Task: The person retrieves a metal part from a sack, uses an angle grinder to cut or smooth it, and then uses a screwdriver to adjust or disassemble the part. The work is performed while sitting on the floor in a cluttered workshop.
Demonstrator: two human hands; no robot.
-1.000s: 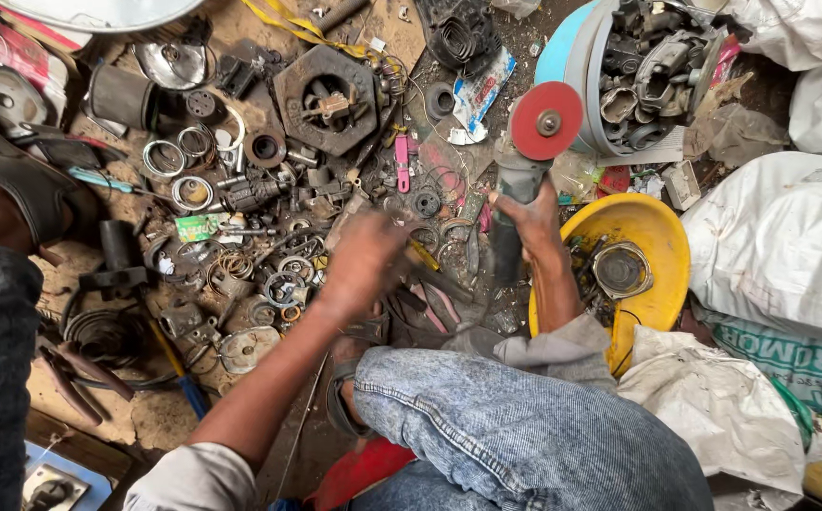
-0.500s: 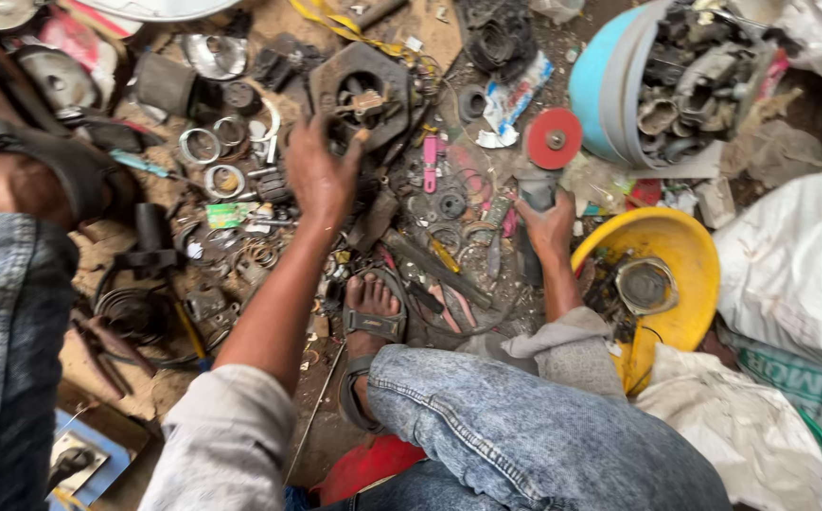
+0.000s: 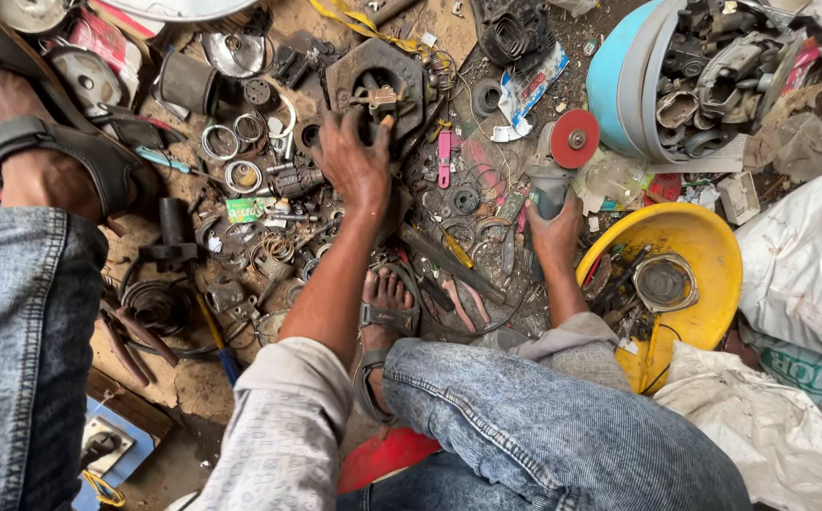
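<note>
My left hand (image 3: 356,163) is stretched out over the scrap, palm down, fingers bent onto the near edge of the dark hexagonal metal housing (image 3: 378,80); it touches the part but I cannot tell whether the fingers have closed on it. My right hand (image 3: 555,232) is wrapped tight around the body of the angle grinder (image 3: 551,180), whose red disc (image 3: 574,138) faces up, to the right of the housing and well apart from it. The housing lies flat on the ground among loose rings (image 3: 240,176), springs and small fittings, just beyond my sandalled foot (image 3: 384,308). Right of the grinder sits the yellow basin (image 3: 704,255) with a round metal part in it; beyond that, the blue tub (image 3: 614,80) full of grey castings. I judge the step in hand to be securing the housing with the left hand while the grinder waits, held ready. The next move calls for a firm hold on the housing's edge, fingers kept clear of its right side, where the disc would approach, and loose wire kept out from under it.
</note>
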